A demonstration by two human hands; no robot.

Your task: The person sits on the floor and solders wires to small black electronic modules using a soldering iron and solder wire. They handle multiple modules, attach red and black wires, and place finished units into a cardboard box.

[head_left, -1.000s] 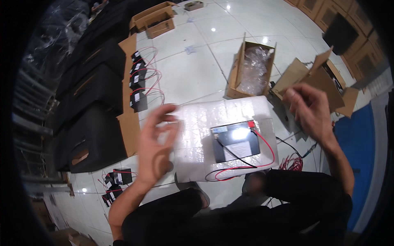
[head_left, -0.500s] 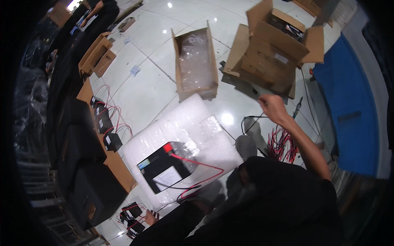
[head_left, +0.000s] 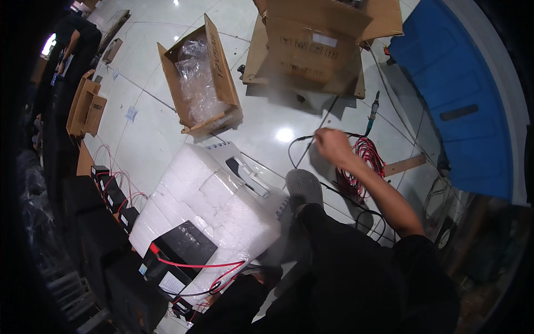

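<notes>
While the person sits on the pale tiled floor (head_left: 150, 133), a row of small black batteries with red leads (head_left: 114, 192) lines the far left. Next comes a white foam block (head_left: 206, 206) with a black box-shaped battery (head_left: 181, 247) on its near-left corner; red and black leads (head_left: 217, 273) trail off it toward the lower edge. The left hand (head_left: 213, 298) shows only as a sliver by those leads, behind a dark trouser leg. Fingers can't be told.

Beyond the foam is an open brown cardboard box with a clear plastic liner (head_left: 200, 83), then a bigger brown cardboard box with open flaps (head_left: 317, 44). A grey shoe (head_left: 304, 186) is at centre, just beside the foam.

The right hand (head_left: 332, 146) is stretched out over the floor, right of the shoe. Its fingers are bunched closed, seemingly pinching a thin black wire (head_left: 295, 146) that loops on the tiles to its left. The coil of red wires (head_left: 361, 167) lies touching or just beside the hand, on its right; a slim pen-shaped tool on a cord (head_left: 373, 110) is beyond it, and a big blue plastic panel (head_left: 456, 94) is far right.

The step in hand looks like picking one wire from the pile. A clean lift needs a firm pinch and the strand kept clear of the red coil.
</notes>
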